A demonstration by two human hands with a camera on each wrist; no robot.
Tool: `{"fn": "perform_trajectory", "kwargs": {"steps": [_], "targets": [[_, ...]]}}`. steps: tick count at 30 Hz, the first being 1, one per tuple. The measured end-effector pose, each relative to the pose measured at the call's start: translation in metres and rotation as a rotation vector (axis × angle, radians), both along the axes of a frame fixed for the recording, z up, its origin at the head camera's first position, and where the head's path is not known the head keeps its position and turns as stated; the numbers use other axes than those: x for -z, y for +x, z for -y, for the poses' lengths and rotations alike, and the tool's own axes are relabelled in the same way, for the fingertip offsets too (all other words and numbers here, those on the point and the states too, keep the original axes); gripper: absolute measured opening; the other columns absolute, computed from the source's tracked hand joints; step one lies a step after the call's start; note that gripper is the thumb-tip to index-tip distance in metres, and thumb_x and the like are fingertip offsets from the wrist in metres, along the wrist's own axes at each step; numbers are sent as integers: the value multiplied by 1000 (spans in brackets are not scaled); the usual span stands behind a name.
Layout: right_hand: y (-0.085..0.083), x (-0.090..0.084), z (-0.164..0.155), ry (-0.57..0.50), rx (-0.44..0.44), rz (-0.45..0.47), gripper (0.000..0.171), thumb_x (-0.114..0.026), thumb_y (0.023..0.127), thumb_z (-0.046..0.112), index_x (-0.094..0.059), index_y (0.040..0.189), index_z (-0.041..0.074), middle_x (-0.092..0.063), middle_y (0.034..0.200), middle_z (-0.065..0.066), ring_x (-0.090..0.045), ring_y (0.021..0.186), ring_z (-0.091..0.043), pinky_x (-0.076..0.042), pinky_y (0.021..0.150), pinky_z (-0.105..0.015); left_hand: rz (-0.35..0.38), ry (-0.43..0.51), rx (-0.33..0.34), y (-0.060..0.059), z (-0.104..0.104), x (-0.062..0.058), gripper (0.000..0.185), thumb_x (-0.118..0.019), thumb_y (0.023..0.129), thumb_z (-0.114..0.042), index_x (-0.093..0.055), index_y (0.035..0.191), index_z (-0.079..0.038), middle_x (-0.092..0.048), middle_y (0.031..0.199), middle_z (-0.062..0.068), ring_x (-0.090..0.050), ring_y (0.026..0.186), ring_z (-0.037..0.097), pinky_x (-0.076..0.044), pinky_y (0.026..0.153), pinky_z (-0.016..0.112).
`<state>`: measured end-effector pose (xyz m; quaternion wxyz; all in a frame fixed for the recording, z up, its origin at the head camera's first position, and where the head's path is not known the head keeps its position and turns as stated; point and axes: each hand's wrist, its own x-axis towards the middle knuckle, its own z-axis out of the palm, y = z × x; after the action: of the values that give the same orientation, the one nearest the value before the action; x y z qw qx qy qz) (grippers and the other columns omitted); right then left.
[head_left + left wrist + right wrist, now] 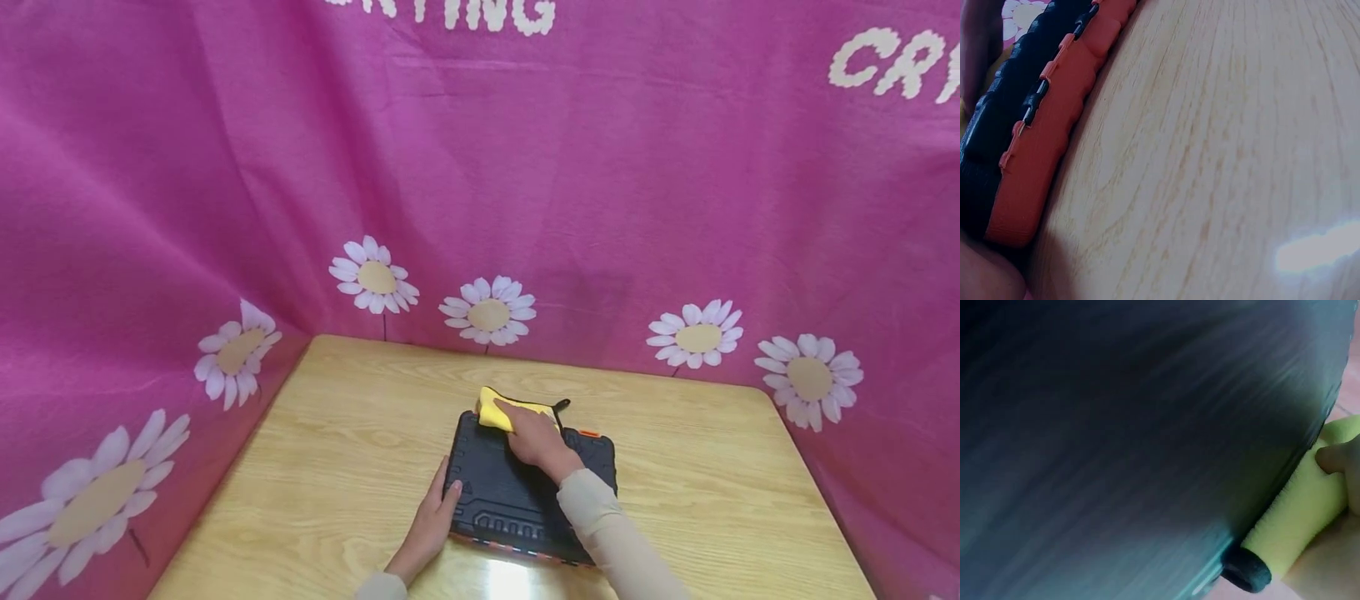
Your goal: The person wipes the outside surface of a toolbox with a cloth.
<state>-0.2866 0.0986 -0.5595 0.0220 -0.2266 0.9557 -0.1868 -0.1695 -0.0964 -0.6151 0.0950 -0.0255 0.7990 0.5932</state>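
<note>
A black case point(517, 500) with an orange rim lies flat on the wooden table point(337, 433), near its front. My right hand point(536, 437) lies on the case's far left corner and holds a yellow cloth point(491, 410) against it. In the right wrist view a fingertip curls on the folded cloth point(1297, 519), beside the blurred black case top point(1116, 437). My left hand point(435, 508) rests against the case's left edge, fingers fairly straight, thumb at the top edge. The left wrist view shows the orange rim point(1035, 150) up close.
A pink fabric backdrop point(525, 183) printed with white daisies walls the table at the back and both sides. A small black loop point(561, 406) pokes out past the far edge of the case. Bare wood stretches left and right of the case.
</note>
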Motion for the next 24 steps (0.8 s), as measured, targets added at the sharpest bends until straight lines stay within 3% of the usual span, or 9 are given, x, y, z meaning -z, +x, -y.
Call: {"fn": "perform_trajectory", "kwargs": {"steps": [6, 10, 24], "targets": [[0, 3, -13, 21, 28, 31, 55, -61, 91, 2, -51, 145, 10, -68, 121, -15, -64, 109, -35, -30, 102, -73, 3, -4, -15, 1, 0, -1, 67, -37, 108, -42, -17, 160, -5, -20, 161, 23, -17, 146, 46, -16, 115, 63], [1, -1, -18, 56, 24, 47, 59, -62, 89, -1, -51, 146, 11, -67, 123, -14, -62, 113, -35, -23, 105, -75, 18, -8, -16, 1, -2, -1, 67, -36, 108, -43, -17, 160, -6, -20, 162, 23, -17, 146, 46, -16, 115, 63], [6, -11, -55, 159, 23, -22, 53, -64, 83, -5, -64, 133, 13, -70, 113, -12, -60, 115, -36, -20, 102, -79, 9, -2, -8, 2, -1, 0, 67, -36, 108, -43, -16, 160, -5, -19, 161, 23, -17, 146, 47, -16, 115, 63]]}}
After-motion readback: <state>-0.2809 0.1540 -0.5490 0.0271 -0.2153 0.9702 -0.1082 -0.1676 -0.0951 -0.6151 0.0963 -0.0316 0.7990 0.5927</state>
